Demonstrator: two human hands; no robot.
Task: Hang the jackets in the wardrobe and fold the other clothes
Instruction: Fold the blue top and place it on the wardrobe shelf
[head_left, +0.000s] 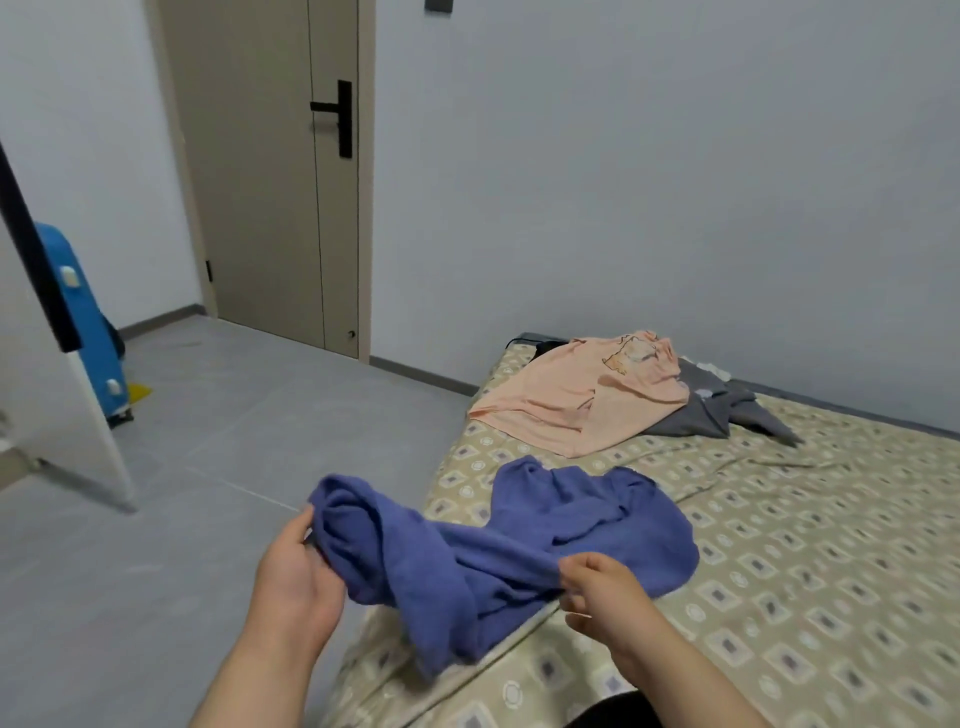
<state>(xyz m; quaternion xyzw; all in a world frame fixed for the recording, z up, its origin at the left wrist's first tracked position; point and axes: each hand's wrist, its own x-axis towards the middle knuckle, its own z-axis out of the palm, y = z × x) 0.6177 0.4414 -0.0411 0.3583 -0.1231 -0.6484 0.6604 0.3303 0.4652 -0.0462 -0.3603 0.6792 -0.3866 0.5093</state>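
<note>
Head-worn view, forward-down, close over bed (779, 545)

Bed (779, 545): blue garment (571, 525), peach shirt (582, 395), grey top (722, 410)

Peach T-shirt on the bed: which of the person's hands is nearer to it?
Right. The right hand, pinching the blue garment, is over the bed, this side of the peach T-shirt; the left hand grips the garment's other end, off the bed's side.

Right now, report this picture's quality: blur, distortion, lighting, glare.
Head view: wide-angle distortion tilts the door and the white panel at left. Head view: the light is soft and even, with no glare and a faint shadow under the peach shirt. Head view: the blue garment, gripped by the left hand and right hand, looks smeared along its hanging lower edge.
</note>
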